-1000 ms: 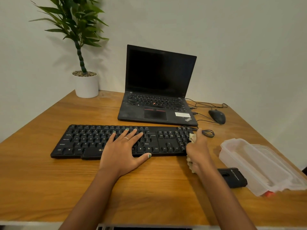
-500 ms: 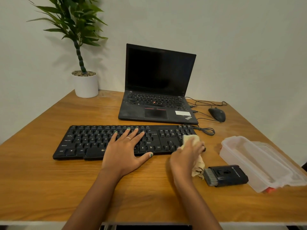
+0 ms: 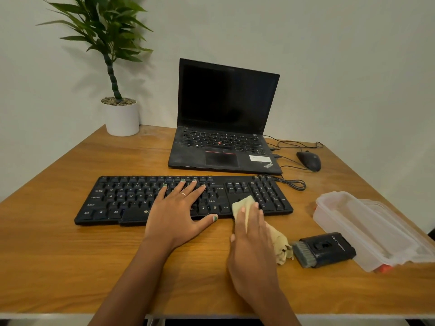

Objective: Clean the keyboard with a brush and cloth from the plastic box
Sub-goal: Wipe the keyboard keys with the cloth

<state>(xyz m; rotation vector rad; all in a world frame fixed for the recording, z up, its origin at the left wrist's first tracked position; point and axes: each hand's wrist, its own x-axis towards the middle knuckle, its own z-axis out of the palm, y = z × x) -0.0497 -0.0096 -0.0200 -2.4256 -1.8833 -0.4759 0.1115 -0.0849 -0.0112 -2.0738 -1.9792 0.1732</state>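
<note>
Left hand [image 3: 179,214] spread flat on black keyboard [image 3: 131,198] mid-table; right hand [image 3: 253,238] pressing yellow cloth [image 3: 242,203] onto keyboard's near right edge, fingers straight; brush [image 3: 323,249] just right of cloth, beside clear plastic box [image 3: 367,229] on wooden table [image 3: 58,267].

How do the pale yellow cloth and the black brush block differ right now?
The pale yellow cloth is soft and crumpled; the black brush block is rigid and boxy. The right hand presses the cloth onto the black keyboard; the brush lies untouched on the wooden table. Both are out of the clear plastic box.
</note>
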